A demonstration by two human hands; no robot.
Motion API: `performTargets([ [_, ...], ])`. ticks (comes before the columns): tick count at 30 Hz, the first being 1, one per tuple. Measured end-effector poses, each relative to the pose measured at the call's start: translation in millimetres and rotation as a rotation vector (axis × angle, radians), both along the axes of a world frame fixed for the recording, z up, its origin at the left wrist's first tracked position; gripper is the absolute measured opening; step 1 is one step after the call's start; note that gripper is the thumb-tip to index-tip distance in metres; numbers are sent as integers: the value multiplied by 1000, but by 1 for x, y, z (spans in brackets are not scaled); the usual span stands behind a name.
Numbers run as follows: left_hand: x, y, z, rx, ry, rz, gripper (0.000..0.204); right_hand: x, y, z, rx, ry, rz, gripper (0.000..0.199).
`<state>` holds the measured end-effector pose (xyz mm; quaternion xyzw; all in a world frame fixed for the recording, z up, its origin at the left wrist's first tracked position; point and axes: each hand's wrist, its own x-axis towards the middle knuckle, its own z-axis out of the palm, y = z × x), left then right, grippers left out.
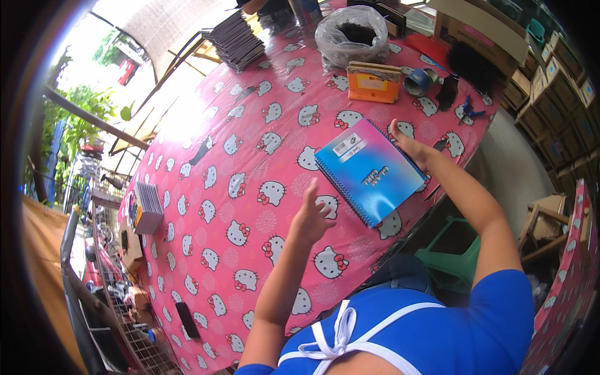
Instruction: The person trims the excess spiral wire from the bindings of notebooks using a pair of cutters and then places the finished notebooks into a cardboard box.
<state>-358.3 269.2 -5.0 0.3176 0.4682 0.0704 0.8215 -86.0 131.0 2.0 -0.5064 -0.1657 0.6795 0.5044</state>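
Observation:
A blue and pink spiral notebook (369, 172) with a white label lies at a slant in front of me, at the table's near right edge. Dark coil binding runs down its left side, and a similar dark toothed line shows along its right side. My right hand (414, 150) grips the notebook's right edge, thumb near the upper corner and the other fingers hidden beneath. My left hand (312, 215) hovers just left of the notebook, apart from it, with fingers spread and nothing in them.
Pink cat-print cloth covers the table (265, 222). Notebook stacks stand at the back (234, 40) and left (149, 207); a black phone (187, 320) lies near left. Beyond are an orange box (373, 84), a tape roll (419, 81) and a plastic bag (340, 53). A green stool (453, 250) stands right.

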Motion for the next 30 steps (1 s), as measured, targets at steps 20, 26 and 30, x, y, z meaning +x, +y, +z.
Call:
performTargets([
  [20, 72, -38, 4, -120, -418, 111, 59, 20, 6, -43, -18, 102, -131, 106],
  [26, 62, -43, 7, -133, -444, 51, 59, 24, -13, -28, 127, 271, -52, 100],
  [30, 68, -44, 5, -109, -458, -13, 57, 12, -26, -28, 170, 55, -43, 74],
])
